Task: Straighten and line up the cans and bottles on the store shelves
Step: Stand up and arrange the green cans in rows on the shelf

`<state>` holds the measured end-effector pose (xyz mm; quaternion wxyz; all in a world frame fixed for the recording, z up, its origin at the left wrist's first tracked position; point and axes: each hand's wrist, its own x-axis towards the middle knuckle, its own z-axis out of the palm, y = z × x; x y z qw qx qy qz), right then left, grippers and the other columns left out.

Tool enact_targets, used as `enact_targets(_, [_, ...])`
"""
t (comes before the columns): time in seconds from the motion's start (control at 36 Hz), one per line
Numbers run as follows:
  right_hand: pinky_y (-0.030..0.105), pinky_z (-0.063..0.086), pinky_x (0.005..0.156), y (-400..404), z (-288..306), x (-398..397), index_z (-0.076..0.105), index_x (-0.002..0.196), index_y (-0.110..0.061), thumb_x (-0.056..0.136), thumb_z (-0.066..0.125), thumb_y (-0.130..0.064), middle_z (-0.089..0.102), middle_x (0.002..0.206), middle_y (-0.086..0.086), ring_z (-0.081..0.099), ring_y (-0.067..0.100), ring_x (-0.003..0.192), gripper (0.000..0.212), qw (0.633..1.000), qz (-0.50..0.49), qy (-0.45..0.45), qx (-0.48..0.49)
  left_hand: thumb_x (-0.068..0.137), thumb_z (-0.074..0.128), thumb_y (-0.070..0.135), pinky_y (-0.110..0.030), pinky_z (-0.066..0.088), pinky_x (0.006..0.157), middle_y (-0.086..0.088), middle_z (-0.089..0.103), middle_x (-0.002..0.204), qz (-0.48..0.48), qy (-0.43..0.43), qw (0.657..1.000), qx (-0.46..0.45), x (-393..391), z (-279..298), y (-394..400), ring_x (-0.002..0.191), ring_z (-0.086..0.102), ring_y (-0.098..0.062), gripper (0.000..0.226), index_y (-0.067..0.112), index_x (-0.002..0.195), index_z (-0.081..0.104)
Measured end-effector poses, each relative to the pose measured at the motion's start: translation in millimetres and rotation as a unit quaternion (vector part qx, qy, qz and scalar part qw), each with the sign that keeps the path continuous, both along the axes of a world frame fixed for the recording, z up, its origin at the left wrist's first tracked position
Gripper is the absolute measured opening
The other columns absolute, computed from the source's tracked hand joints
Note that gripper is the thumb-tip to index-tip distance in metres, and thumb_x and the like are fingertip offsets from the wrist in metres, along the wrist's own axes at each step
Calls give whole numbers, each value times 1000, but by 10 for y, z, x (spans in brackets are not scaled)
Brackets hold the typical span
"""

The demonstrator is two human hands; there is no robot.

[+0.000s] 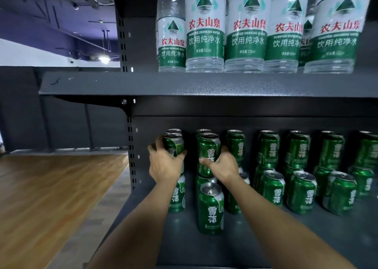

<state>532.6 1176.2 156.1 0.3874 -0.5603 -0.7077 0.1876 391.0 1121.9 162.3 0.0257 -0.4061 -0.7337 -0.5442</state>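
The job looks partway done. On the lower shelf, the left hand grips a stacked can at the far left, and the right hand wraps round the top can of the next stack. The cans to the right stand unevenly (some turned, some forward) and seem left to do. The water bottles above already sit in a fair row. The dark metal shelving stands on a wooden floor.

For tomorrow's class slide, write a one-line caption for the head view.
Left hand and right hand each grip a green can on the lower shelf, below water bottles.
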Motion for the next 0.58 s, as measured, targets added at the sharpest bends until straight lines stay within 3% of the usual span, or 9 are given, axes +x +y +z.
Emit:
enact_targets(0.06, [30,38,58,9,-4,-16,44,82,-11,75,71,-57,47,62,-1,50,19,61,53,1000,-2,-8,-3,69,78,48,-46,54,76,-10,42,132,1,7,1000,2,-13,-3,-8,108,58,-35,82,25,137,38])
enact_targets(0.19, [30,41,60,9,0,-39,43,118,-5,74,72,-57,55,78,3,58,25,78,74,1000,6,-26,13,70,78,49,-44,54,73,-9,44,130,3,13,1000,10,-25,-23,2,106,59,-33,83,27,139,38])
enact_targets(0.31, [33,48,66,-5,-42,-59,39,129,-4,73,72,-58,59,92,6,60,27,86,85,999,8,-15,30,73,76,46,-41,49,76,-9,46,129,-23,-12,1000,9,1,-91,25,113,55,-32,84,26,142,31])
enact_targets(0.39, [30,42,58,-6,-79,-83,45,117,-6,73,70,-61,59,87,6,60,25,79,75,1000,10,-8,2,73,77,45,-40,47,77,-7,48,131,-36,-30,999,-5,17,-183,17,116,54,-30,88,18,141,29])
enact_targets(0.47, [28,32,46,12,-120,-86,43,78,-13,73,68,-63,46,64,-1,45,14,55,56,1000,10,2,-22,72,78,45,-38,47,78,-8,50,133,-36,-46,998,-13,23,-220,18,117,54,-30,83,13,135,33])
enact_targets(0.58, [29,33,49,-14,-87,-65,43,84,-13,74,68,-62,48,66,-1,53,20,66,56,1000,8,4,-14,69,78,51,-39,47,78,-7,52,131,-14,-50,999,-12,20,-194,25,115,56,-30,84,13,132,36])
